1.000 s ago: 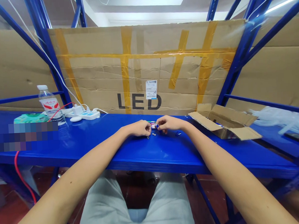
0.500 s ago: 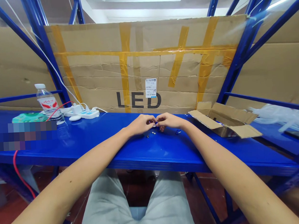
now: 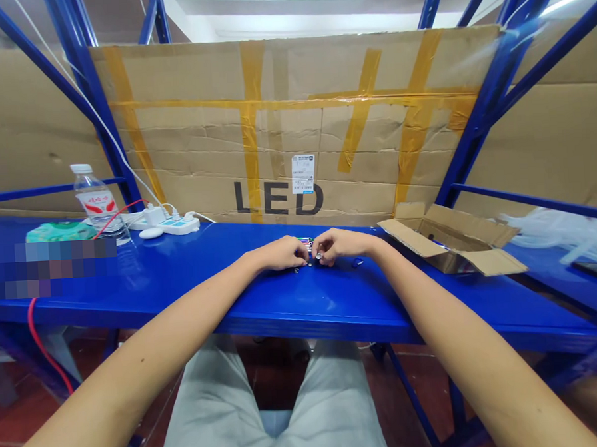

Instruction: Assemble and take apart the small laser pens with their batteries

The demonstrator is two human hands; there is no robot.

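Observation:
My left hand [image 3: 283, 253] and my right hand [image 3: 338, 243] rest close together on the blue metal bench [image 3: 302, 296], fingertips almost touching. Both are curled in a pinch around tiny metal and coloured parts [image 3: 310, 253] that I cannot name. My right fingers pinch a small silvery piece [image 3: 319, 255]. A few more small metal bits lie on the bench just under the hands, one by the left fingertips [image 3: 297, 270] and a dark one [image 3: 356, 262] right of my right hand.
An open cardboard box [image 3: 452, 245] lies to the right, with clear plastic bags [image 3: 564, 236] beyond it. At the left stand a water bottle [image 3: 95, 204], a white power strip [image 3: 171, 225], a green packet [image 3: 61, 231] and a red cable [image 3: 39, 344]. A taped cardboard sheet marked LED [image 3: 274, 131] backs the bench.
The hands lifted and met half a second ago, then lowered to the bench. They stay pinched together over the small parts; the view shifted slightly.

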